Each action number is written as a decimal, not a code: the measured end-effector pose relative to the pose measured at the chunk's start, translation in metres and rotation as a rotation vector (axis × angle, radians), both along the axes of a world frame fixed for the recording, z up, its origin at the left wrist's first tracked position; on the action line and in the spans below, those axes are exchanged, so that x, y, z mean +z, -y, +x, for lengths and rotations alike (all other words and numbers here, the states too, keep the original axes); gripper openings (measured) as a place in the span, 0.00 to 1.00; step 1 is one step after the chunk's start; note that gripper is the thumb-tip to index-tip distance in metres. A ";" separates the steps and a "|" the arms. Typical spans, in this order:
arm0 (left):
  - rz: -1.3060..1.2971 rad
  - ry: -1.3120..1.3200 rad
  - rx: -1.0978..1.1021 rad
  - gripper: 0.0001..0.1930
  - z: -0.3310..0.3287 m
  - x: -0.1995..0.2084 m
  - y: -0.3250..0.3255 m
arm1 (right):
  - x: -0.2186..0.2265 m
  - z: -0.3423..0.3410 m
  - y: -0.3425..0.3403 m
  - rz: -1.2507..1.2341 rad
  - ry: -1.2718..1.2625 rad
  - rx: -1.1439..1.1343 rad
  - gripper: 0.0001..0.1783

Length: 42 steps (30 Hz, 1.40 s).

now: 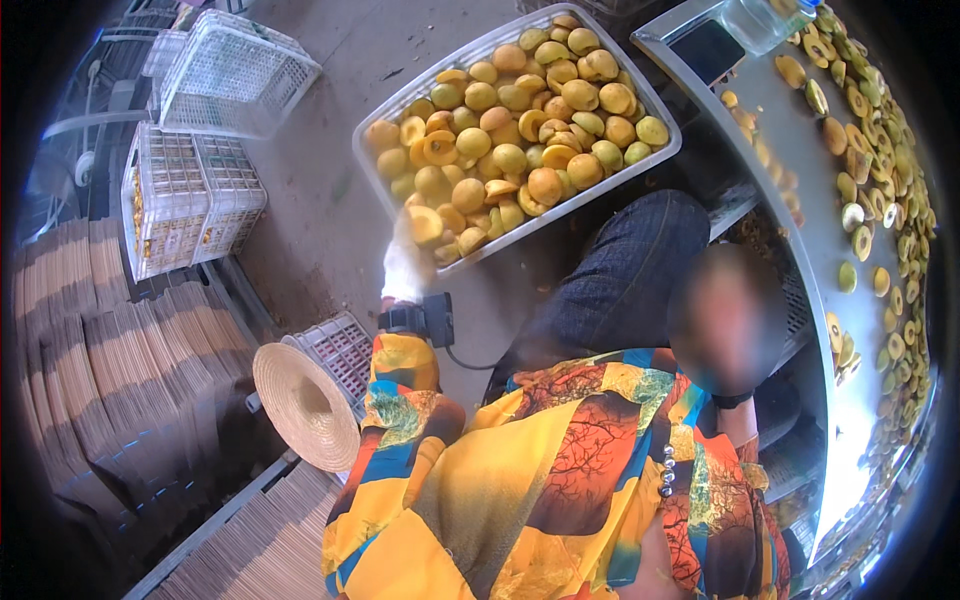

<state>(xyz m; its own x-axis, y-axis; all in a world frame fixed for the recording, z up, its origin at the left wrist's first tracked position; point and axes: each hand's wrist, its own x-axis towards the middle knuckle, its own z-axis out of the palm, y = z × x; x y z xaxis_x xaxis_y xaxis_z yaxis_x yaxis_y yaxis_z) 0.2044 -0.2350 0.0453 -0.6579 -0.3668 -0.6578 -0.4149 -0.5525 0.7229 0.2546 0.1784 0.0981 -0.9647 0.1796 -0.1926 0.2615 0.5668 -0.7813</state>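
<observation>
A white-gloved left hand [404, 262], mine, is at the near left corner of a white plastic crate [560, 202]. The crate is full of yellow-orange stone fruit [508, 158], many of them cut halves with hollowed middles. A fruit half [425, 224] with its cut face showing lies right at my left fingertips. Motion smears those fingers, so whether they grip it is unclear. My right hand [728, 318] is beside my lap near the metal table, its fingers lost in blur. Dark bands circle both wrists.
Along the right curves a metal table [800, 215] strewn with cut fruit; a phone [706, 52] and a clear plastic bottle [762, 24] lie at its far end. At left stand white crates [190, 205], stacks of flattened cardboard [140, 370] and a straw hat [305, 405].
</observation>
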 end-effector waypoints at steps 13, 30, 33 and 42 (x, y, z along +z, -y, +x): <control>-0.411 0.073 -0.378 0.23 -0.002 -0.044 0.029 | 0.002 0.007 -0.003 0.038 -0.131 0.049 0.14; -1.722 0.311 -1.031 0.25 -0.121 -0.035 -0.048 | 0.009 0.016 -0.002 0.077 -0.077 0.090 0.14; -1.890 0.088 -0.737 0.30 -0.119 -0.041 -0.039 | 0.003 0.012 -0.006 0.076 -0.028 0.093 0.14; -1.906 -0.167 -0.974 0.35 -0.137 -0.089 -0.061 | 0.006 0.007 0.002 0.172 0.012 0.110 0.15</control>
<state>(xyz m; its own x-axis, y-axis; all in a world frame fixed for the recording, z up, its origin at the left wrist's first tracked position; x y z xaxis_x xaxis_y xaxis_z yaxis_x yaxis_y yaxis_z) 0.0673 -0.1738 -0.0438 -0.9952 0.0628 0.0757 0.0664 0.9967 0.0462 0.2621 0.1762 0.1045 -0.9781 0.1047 -0.1801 0.1997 0.7175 -0.6673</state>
